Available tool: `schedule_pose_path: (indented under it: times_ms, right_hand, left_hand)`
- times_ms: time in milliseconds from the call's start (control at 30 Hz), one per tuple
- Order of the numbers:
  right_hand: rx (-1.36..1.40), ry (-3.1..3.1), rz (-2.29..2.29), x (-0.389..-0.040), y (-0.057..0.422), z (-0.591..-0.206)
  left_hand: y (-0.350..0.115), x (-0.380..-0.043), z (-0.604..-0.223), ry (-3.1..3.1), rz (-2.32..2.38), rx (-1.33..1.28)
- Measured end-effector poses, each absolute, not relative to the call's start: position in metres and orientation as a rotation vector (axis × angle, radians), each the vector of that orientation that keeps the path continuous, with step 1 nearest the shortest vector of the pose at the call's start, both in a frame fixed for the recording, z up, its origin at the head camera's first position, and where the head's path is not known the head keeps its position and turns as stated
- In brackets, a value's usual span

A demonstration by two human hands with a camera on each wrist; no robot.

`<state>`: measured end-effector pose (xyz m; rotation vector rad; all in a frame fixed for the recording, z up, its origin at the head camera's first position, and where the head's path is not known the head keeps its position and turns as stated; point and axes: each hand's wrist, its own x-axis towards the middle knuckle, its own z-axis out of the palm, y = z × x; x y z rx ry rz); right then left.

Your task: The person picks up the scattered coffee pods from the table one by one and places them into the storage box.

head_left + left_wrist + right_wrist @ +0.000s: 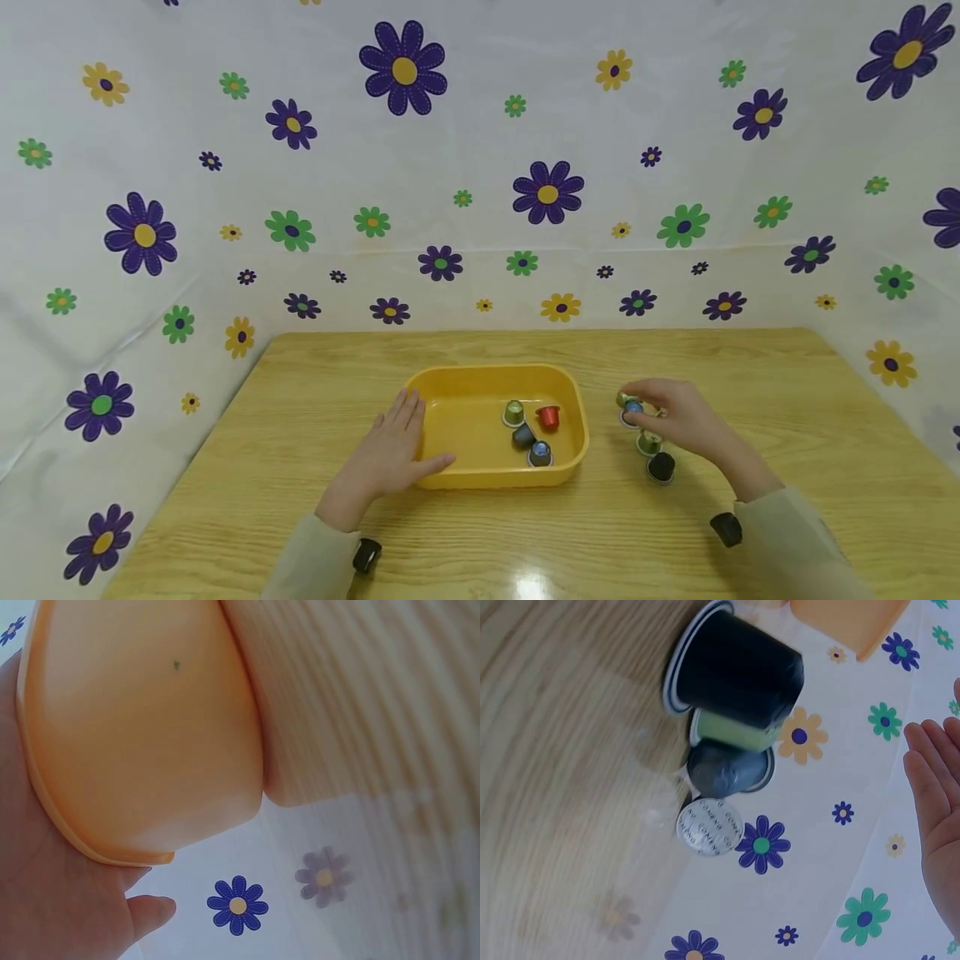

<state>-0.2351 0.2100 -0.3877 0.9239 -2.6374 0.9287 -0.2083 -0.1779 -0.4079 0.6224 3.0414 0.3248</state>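
A yellow plastic tray lies on the table, with my left hand laid along its left rim, fingers straight and thumb spread at the front corner. Inside the tray are coffee capsules: a green capsule, a red capsule and two dark ones. My right hand hovers over a group of capsules right of the tray. There, a blue capsule lies under the fingertips, then a light green capsule and a black capsule nearer me. In the right wrist view, another capsule shows its white printed lid, and the fingers are extended, apart from the capsules.
The wood-grain table ends at a white cloth backdrop with purple, green and yellow flowers, which also rises at both sides. A black wrist device sits by the left sleeve and another by the right sleeve.
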Motion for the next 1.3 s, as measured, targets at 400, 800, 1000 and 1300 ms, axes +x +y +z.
schedule_pose_path:
  times_ms: [400,800,1000,1300]
  right_hand:
    - [0.914,-2.629,0.95,-0.23,0.226,-0.394]
    - [0.938,-2.737,0.932,-0.226,0.229,-0.4]
    - [0.959,-2.787,0.924,-0.225,0.233,-0.401]
    - [0.979,-2.905,0.878,-0.22,0.239,-0.401]
  left_hand:
    - [-0.177,-0.209,-0.409,3.049,0.344,0.616]
    - [-0.178,-0.207,-0.408,3.035,0.359,0.616]
    - [-0.178,-0.208,-0.406,3.029,0.344,0.622]
    - [-0.178,-0.208,-0.407,3.028,0.338,0.612]
